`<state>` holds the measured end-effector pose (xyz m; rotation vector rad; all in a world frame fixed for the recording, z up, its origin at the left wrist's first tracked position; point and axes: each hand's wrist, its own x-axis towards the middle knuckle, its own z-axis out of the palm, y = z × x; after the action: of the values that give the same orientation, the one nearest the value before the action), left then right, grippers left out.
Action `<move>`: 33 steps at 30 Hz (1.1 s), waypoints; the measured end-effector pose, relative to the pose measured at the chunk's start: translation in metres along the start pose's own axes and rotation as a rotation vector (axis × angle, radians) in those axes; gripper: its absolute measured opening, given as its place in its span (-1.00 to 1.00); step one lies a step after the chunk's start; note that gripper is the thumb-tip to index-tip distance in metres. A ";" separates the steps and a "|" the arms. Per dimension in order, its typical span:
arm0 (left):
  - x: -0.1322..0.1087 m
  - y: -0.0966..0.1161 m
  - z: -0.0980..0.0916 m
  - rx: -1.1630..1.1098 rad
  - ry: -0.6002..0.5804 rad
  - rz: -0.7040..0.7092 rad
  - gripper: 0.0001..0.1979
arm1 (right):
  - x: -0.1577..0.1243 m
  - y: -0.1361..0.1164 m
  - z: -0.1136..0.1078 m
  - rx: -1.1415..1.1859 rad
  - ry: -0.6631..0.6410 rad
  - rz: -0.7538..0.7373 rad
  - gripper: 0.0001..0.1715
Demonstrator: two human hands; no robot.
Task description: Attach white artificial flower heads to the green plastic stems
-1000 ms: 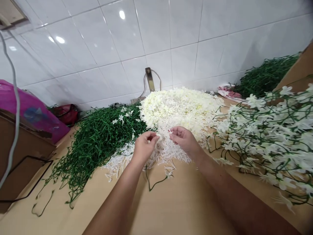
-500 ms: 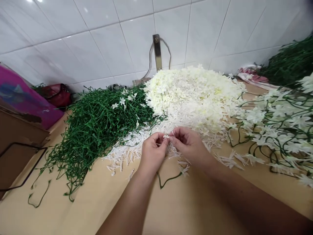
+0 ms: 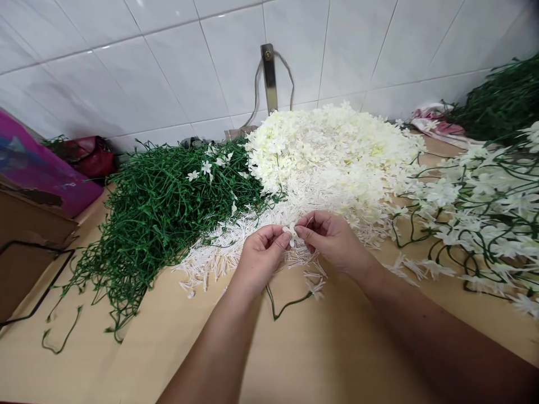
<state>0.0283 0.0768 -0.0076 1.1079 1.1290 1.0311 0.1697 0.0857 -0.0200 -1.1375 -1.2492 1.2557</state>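
My left hand (image 3: 260, 257) and my right hand (image 3: 329, 238) meet over the tan table (image 3: 337, 359), both pinched on one small white artificial flower (image 3: 291, 233) held between their fingertips. Under them lies a spread of thin white flower centres (image 3: 236, 247). Behind that rises a big heap of cream petals (image 3: 332, 151). A green stem with a white bloom (image 3: 295, 300) hangs below my left hand and trails onto the table.
A pile of bare green stems (image 3: 160, 207) fills the left. Finished stems with white blooms (image 3: 480, 207) lie on the right, more green stems (image 3: 505, 101) behind. A cardboard box (image 3: 25, 247), a pink bag (image 3: 37, 168) and the tiled wall (image 3: 168, 67) bound the table.
My hands came together, from apart to pinching the same flower. The view tilted down and shifted, so the piles sit higher in the picture.
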 end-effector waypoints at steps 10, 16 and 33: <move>0.002 0.002 -0.007 -0.346 -0.057 -0.102 -0.83 | 0.000 -0.009 -0.003 0.328 -0.030 0.180 -0.61; 0.001 0.003 -0.011 -0.516 -0.123 -0.173 -0.76 | -0.001 -0.008 -0.002 0.427 -0.087 0.215 -0.70; 0.002 -0.004 -0.008 -0.656 -0.189 -0.238 -0.76 | -0.005 -0.010 0.008 0.461 -0.007 0.200 -0.68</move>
<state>0.0212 0.0793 -0.0122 0.5174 0.6705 0.9810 0.1625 0.0796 -0.0102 -0.9317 -0.8018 1.5968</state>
